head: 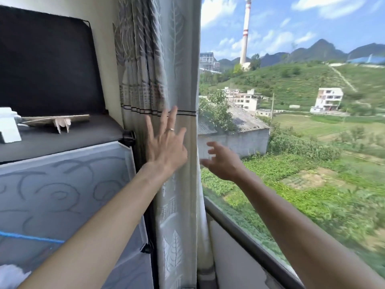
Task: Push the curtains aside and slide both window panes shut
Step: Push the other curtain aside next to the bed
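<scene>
Fingers (169,119) of left hand (164,147): spread, flat against curtain (166,80), gripping nothing; likely pinning the bunched fabric at the window's left edge, beside a fabric cabinet (68,184). Right hand (220,161): fingers half-curled, empty, extended past the curtain edge above the sill (250,236), apparently seeking a pane. Panes: not distinguishable.

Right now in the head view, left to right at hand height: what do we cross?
Fabric wardrobe → left hand, flat and open on the bunched curtain → right hand, fingers spread, holding nothing → grey-roofed building outside → green fields.
</scene>
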The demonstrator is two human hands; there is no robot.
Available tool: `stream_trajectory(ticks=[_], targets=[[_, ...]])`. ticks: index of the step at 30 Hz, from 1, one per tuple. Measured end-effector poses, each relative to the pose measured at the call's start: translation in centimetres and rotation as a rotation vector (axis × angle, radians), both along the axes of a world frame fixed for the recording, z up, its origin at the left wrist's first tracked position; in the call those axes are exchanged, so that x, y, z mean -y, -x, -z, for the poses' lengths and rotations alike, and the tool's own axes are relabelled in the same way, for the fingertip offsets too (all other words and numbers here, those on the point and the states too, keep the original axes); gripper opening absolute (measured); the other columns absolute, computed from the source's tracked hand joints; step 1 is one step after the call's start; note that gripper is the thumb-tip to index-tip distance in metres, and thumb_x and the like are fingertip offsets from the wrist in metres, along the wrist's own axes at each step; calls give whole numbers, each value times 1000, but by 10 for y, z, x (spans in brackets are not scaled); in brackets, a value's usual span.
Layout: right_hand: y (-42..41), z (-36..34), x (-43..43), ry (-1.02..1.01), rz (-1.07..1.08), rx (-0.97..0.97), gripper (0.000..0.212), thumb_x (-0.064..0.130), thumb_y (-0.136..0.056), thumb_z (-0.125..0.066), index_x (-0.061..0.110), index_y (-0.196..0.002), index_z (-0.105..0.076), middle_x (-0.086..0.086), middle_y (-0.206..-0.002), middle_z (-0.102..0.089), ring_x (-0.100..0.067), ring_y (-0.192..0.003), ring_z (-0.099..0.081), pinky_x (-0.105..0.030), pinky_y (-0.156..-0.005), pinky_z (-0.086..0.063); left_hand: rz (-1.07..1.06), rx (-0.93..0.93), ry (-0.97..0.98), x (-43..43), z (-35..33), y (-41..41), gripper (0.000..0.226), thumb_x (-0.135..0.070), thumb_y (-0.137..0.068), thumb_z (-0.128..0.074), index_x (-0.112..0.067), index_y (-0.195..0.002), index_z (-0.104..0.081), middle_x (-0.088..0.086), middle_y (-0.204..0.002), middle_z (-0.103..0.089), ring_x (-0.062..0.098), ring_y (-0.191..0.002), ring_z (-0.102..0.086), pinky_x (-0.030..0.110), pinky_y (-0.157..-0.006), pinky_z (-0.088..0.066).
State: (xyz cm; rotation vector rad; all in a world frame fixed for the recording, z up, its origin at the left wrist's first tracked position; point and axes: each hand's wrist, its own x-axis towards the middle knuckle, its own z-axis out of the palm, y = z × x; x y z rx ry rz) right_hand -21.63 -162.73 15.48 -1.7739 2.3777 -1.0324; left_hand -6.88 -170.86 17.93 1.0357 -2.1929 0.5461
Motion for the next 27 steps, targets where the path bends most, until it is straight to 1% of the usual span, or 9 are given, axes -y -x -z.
stream_trajectory(ticks=[3, 5, 7, 10, 13, 18, 23, 25, 27], targets=[[-12, 21, -55, 19, 63, 11, 56, 26, -90, -65, 13, -141, -47, -10, -131, -63, -27, -118, -61, -44, -101, -48, 116, 23, -46, -22, 32, 1, 38, -29, -86, -54, -29, -123, -63, 7, -165, -6, 24, -150, 8, 61, -113, 11], [-20, 35, -101, 7, 135, 2, 50, 27, -91, -64, 16, -138, -52, -7, -128, -65, -24, -117, -61, -40, -101, -48, 204, 75, -138, -47, 51, 6, 39, -32, -88, -52, -30, -125, -63, 9, -160, -27, 25, -149, -11, 61, -114, 4], [-26, 48, -147, -11, 187, -24, 44, 28, -92, -62, 19, -135, -56, -6, -128, -66, -22, -116, -61, -38, -101, -48, 311, 109, -225, -74, 64, 14, 38, -32, -90, -50, -29, -127, -61, 7, -146, -49, 26, -138, -37, 55, -115, -15], [-32, 68, -227, -54, 325, -47, 38, 34, -94, -59, 28, -131, -58, 0, -130, -63, -18, -117, -59, -37, -101, -46, 505, 160, -324, -130, 79, 29, 37, -35, -93, -48, -30, -127, -60, 3, -123, -66, 27, -111, -60, 43, -93, -44], [-37, 84, -306, -74, 462, -81, 34, 39, -94, -56, 35, -127, -60, 7, -129, -63, -16, -118, -57, -36, -98, -47, 659, 235, -378, -189, 94, 43, 32, -42, -95, -45, -36, -124, -58, -2, -114, -68, 24, -99, -65, 38, -71, -46], [-53, 97, -471, -100, 789, -83, 33, 41, -93, -55, 37, -126, -60, 10, -127, -64, -15, -122, -50, -35, -100, -44, 1035, 363, -321, -329, 101, 78, 28, -41, -94, -43, -41, -117, -60, -8, -107, -69, 21, -91, -67, 31, -59, -42], [-90, 96, -637, -138, 1138, -75, 31, 36, -93, -57, 32, -123, -64, 6, -120, -67, -18, -123, -51, -37, -99, -44, 1323, 448, -366, -491, 90, 101, 29, -41, -95, -46, -39, -120, -60, -13, -108, -70, 15, -81, -66, 34, -66, -55], [-112, 91, -696, -153, 1266, -65, 30, 39, -93, -55, 35, -121, -64, 11, -123, -65, -15, -125, -48, -38, -97, -46, 1443, 453, -404, -553, 87, 104, 29, -41, -94, -48, -38, -119, -62, -15, -110, -70, 11, -65, -59, 34, -66, -57], [-140, 85, -762, -157, 1400, -65, 29, 42, -92, -54, 37, -119, -64, 14, -123, -64, -13, -124, -47, -36, -94, -47, 1535, 477, -433, -624, 83, 103, 28, -42, -93, -50, -39, -117, -63, -16, -111, -70, 12, -65, -59, 35, -69, -58]])
